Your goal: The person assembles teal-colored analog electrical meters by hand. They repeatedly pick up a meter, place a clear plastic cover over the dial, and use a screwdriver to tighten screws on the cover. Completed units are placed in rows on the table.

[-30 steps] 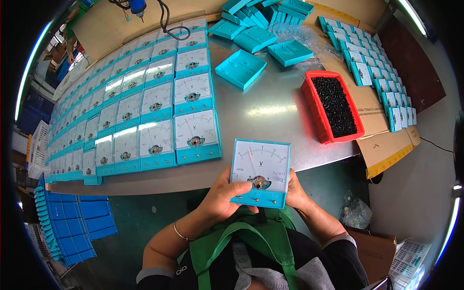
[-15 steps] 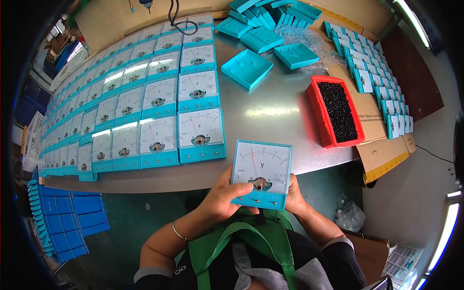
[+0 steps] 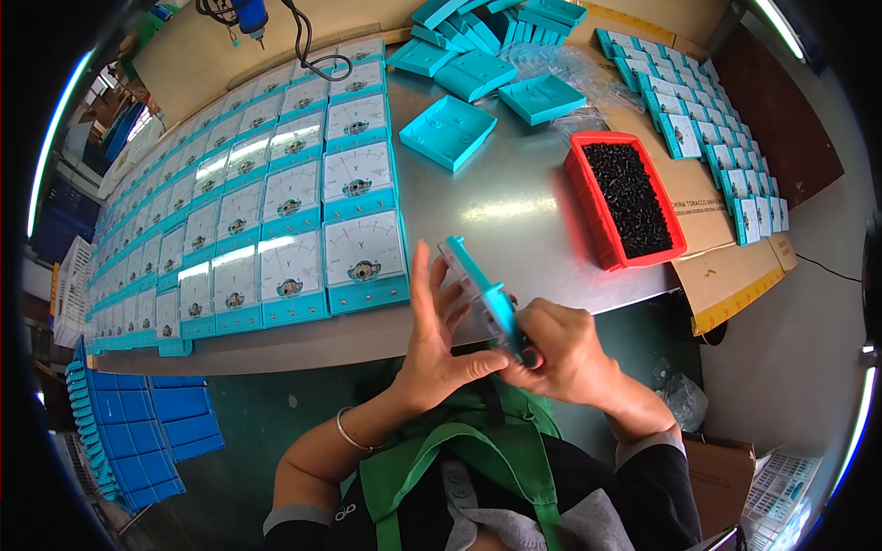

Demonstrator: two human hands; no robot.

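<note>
Over the near edge of the metal table, a teal and white panel voltmeter (image 3: pixel 485 296) is tilted nearly edge-on, so most of its dial is hidden. My right hand (image 3: pixel 571 354) is closed round its lower right side. Beside its left side is my left hand (image 3: pixel 432 344), fingers spread and pointing up, with the thumb stretched across to the meter's lower end. Whether that thumb presses on it, I cannot tell. Rows of similar voltmeters (image 3: pixel 363 253) lie face up at the left. A red bin (image 3: pixel 576 170) of small black parts stands to the right.
Teal empty housings (image 3: pixel 448 131) are piled at the back, beside clear plastic covers (image 3: pixel 560 69). More small meters (image 3: pixel 680 136) stand in rows on cardboard (image 3: pixel 694 262) at the right. A blue power screwdriver (image 3: pixel 250 16) and black cable hang at the top. Blue crates (image 3: pixel 138 432) sit low left.
The voltmeter has turned from facing up to nearly edge-on. My left hand has let go its hold and spread its fingers; my right hand has come up round the meter's side.
</note>
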